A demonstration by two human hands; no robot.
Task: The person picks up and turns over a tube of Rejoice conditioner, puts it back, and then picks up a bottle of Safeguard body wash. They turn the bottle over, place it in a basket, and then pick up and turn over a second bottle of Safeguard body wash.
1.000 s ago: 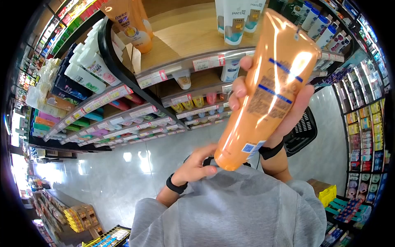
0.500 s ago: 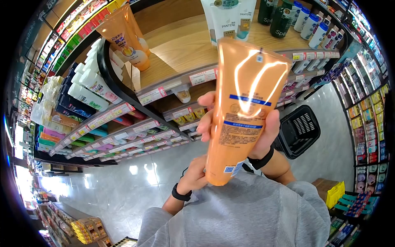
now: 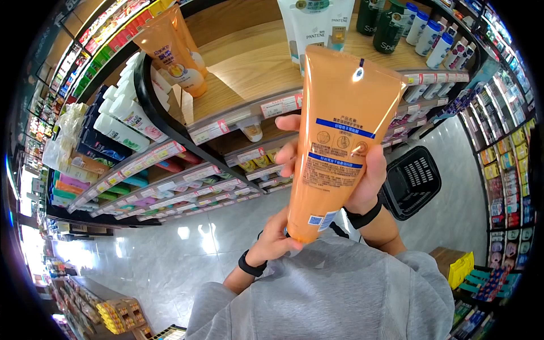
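Store shelves (image 3: 226, 71) behind; right hand (image 3: 365, 187) has fingers (image 3: 289, 156) around orange tube (image 3: 337, 144), left hand (image 3: 273, 241) at its base, grip unclear.

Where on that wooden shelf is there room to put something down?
The widest bare patch of the wooden shelf lies between the orange Rejoice tubes and the white Pantene tubes. A smaller strip shows before the dark green bottles, partly hidden by the held orange tube. It's crowded at the right end, where the blue-capped bottles stand close together.
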